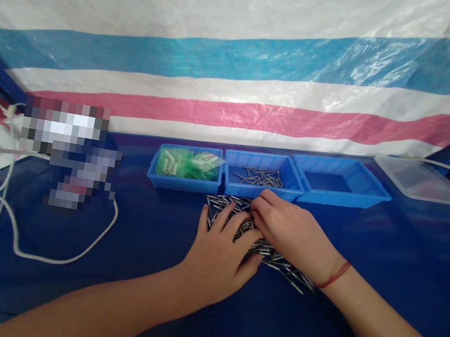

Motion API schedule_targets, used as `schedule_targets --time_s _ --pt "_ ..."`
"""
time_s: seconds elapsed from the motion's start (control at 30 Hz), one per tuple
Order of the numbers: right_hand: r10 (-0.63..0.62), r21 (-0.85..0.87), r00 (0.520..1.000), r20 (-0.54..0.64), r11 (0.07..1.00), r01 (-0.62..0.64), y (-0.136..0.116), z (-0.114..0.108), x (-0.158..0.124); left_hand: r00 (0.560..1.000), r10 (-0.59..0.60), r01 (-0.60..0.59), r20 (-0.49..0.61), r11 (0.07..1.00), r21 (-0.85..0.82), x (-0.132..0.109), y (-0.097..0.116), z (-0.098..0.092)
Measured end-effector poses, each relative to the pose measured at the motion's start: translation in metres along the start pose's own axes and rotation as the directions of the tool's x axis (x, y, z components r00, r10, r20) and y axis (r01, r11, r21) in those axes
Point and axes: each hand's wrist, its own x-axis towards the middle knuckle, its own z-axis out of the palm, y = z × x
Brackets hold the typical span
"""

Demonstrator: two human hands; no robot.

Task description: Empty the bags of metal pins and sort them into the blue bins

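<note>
A pile of thin metal pins [282, 263], dark and silver and rather like blind rivets, lies loose on the blue table in front of the bins. My left hand [216, 257] rests over the pile's left part with its fingers spread. Beside it, my right hand [289, 220] has its fingers curled together at the pile's upper edge. Whatever is between those fingertips is hidden. Just beyond the hands, the middle blue bin [262, 191] contains more metal pins [264, 177].
The left blue bin [182, 184] holds green packets [188, 163]. On its right side, the middle bin adjoins another blue bin [344, 198]. A translucent lid [425, 180] lies at the far right. White cables [56, 261] loop across the table's left. A striped sheet [225, 70] hangs behind.
</note>
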Motion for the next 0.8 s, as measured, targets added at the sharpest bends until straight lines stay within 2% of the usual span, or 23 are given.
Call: schedule_targets --time_s 0.1,0.2,0.27,0.4,0.47,0.57,0.67,0.8 --pt "-0.027 0.068 0.999 -0.045 0.997 0.03 0.0 -0.001 -0.003 1.0 -0.006 0.006 -0.001 0.999 -0.043 0.0 0.001 -0.002" --pt "-0.034 0.244 0.992 -0.122 0.968 0.064 0.002 -0.001 -0.004 0.999 -0.026 0.023 -0.029 0.995 -0.097 0.002 -0.001 -0.006" --pt "-0.05 0.364 0.979 -0.198 0.924 0.121 0.004 0.0 -0.005 0.996 -0.012 0.0 -0.085 0.99 -0.14 0.005 -0.004 -0.01" --pt "-0.072 0.505 0.943 -0.325 0.83 0.237 0.006 0.001 -0.006 0.969 0.07 -0.138 -0.238 0.949 -0.283 0.012 -0.013 -0.016" --pt "-0.036 0.552 0.931 -0.363 0.797 0.246 0.006 -0.001 -0.007 0.955 0.041 -0.145 -0.293 0.928 -0.344 0.015 -0.018 -0.017" --pt "0.079 0.655 0.923 -0.376 0.727 0.204 0.003 -0.002 -0.011 0.938 -0.092 -0.061 -0.334 0.906 -0.419 0.017 -0.024 -0.014" --pt "0.265 0.828 0.914 -0.309 0.548 0.121 -0.003 0.0 -0.014 0.928 -0.202 0.019 -0.313 0.865 -0.501 0.02 -0.027 -0.011" --pt "0.395 0.966 0.902 -0.174 0.247 0.078 -0.01 0.004 -0.015 0.945 -0.219 0.037 -0.243 0.811 -0.584 0.021 -0.024 -0.014"
